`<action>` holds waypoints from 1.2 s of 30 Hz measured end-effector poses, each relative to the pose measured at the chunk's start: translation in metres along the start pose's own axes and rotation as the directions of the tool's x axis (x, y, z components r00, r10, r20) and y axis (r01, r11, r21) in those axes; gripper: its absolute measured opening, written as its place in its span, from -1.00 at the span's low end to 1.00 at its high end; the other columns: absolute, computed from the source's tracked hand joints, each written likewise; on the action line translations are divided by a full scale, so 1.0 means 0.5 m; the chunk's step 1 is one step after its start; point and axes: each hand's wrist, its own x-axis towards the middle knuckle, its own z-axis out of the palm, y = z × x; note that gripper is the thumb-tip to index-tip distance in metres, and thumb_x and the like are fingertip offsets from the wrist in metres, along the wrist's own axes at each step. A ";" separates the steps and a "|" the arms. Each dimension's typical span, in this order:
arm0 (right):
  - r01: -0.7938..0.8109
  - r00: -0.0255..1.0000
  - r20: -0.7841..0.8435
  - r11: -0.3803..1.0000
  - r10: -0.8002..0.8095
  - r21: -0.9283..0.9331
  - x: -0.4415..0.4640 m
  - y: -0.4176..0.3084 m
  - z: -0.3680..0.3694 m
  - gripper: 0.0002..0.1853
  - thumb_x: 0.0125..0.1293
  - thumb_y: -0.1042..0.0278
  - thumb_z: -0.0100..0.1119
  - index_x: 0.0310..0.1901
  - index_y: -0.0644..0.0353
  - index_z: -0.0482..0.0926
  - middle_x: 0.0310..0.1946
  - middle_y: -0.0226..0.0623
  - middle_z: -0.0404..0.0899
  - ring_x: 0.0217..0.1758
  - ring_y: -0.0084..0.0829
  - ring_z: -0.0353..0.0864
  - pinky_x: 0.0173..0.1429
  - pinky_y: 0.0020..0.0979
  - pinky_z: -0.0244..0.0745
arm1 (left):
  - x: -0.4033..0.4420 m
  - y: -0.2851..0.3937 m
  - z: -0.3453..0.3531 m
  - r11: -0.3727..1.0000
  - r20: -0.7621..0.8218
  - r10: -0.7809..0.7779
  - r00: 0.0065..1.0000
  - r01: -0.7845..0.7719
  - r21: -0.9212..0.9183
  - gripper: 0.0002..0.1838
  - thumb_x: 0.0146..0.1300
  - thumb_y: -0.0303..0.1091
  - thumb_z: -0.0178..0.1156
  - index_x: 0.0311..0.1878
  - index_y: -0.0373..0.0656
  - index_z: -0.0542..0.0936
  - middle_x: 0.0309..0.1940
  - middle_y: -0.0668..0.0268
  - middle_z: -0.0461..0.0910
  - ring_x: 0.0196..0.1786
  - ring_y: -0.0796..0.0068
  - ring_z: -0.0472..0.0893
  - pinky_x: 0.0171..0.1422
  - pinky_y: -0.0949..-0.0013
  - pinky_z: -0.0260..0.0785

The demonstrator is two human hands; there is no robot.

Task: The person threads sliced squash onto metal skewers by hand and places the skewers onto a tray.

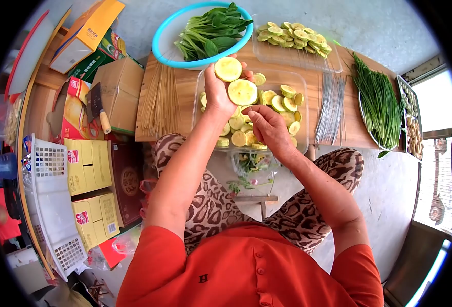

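Observation:
My left hand (221, 89) is raised over a clear plastic tray (301, 87), its fingers curled around two round zucchini slices (243, 92), one above the other, with pale yellow faces toward me. Just below the lower slice, my right hand (271, 125) pinches the end of what looks like a thin skewer (250, 107); most of its length is hidden. Loose zucchini slices (259, 146) lie in the tray under both hands. Thin bamboo skewers (159, 100) are spread to the left of the tray, and metal skewers (330, 107) lie to its right.
A blue-rimmed basin (157, 43) of leafy greens (213, 33) stands at the back. Behind on the right, another clear tray (336, 64) holds skewered slices (295, 38). Long chives (377, 102) lie at the table's right end. Cardboard boxes (118, 94) and a cleaver (97, 105) are at left.

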 end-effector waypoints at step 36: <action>0.037 0.998 0.039 0.998 -0.039 0.055 0.010 0.011 -0.005 -0.81 0.44 0.37 -0.06 -0.12 0.24 0.54 -0.67 -0.65 0.16 -0.63 -0.77 0.06 -0.57 -0.63 -0.04 | -0.006 0.011 0.001 0.990 -0.107 0.095 0.990 -0.104 -0.090 -0.47 0.41 0.06 -0.35 0.02 -0.18 0.42 -0.35 0.18 0.52 -0.34 0.28 0.54 0.06 0.04 0.46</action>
